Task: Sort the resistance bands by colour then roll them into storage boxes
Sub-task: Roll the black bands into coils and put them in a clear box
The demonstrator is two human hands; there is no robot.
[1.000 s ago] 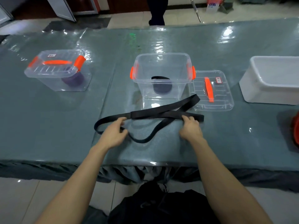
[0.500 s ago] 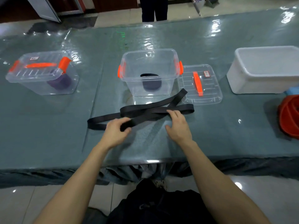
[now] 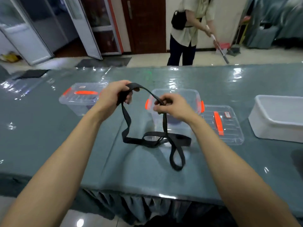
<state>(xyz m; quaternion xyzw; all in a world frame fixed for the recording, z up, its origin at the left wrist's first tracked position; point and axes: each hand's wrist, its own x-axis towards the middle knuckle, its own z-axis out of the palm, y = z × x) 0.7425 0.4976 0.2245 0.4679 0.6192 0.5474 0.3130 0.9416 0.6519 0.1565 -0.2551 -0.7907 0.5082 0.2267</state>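
Black flat resistance band point(image 3: 126, 117) hung between left hand point(image 3: 113, 95) and right hand point(image 3: 173, 105), both clamped on it, its tail looped on the grey-covered bench point(image 3: 65, 145); those crossed loops could knot or roll crooked

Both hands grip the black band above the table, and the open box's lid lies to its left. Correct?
No: the head view shows the lid lying to the right of the open box. The left hand and right hand do grip the black band.
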